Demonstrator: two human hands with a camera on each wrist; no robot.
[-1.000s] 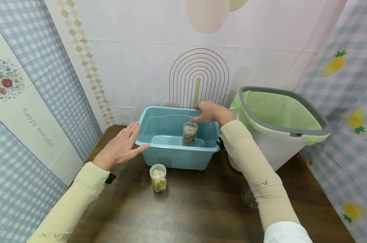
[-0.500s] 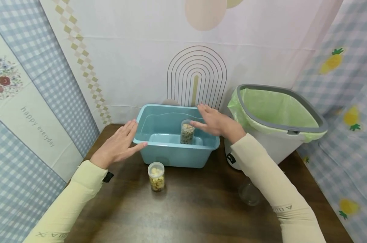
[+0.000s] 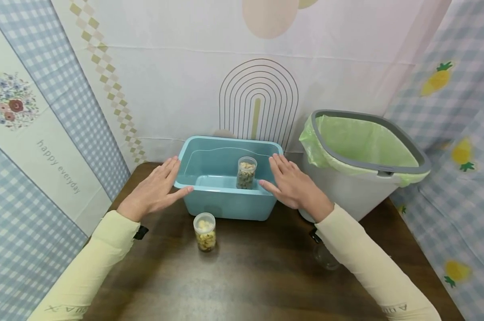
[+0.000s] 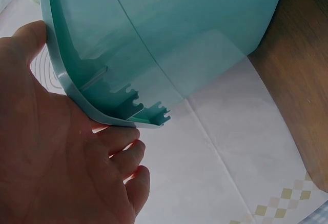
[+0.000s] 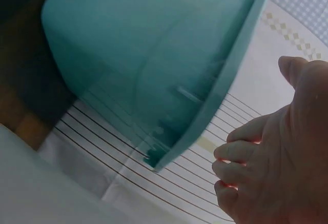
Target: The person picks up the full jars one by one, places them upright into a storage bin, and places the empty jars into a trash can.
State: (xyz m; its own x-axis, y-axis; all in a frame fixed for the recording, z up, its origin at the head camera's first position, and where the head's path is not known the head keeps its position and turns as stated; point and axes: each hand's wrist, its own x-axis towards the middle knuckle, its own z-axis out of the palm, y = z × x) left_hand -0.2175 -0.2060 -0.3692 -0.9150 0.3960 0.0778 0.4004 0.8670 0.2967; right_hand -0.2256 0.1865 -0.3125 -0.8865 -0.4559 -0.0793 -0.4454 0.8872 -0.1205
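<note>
A light-blue rectangular plastic tub [image 3: 230,206] stands on the dark brown wood-grained worktop [image 3: 246,281]. Inside, towards its right end, is a clear cylindrical jar of pale pieces above greyer ones [image 3: 246,174]. The left hand [image 3: 155,189] is spread wide at the tub's left end, thumb at the rim; the right hand [image 3: 293,185], also wide with straight fingers, is just beside the right end. In front of the tub, a clear cylindrical jar of yellowish pieces [image 3: 205,232] stands upright. To the right, a white bin with a grey rim [image 3: 342,191] holds a pale-green plastic liner [image 3: 358,140].
</note>
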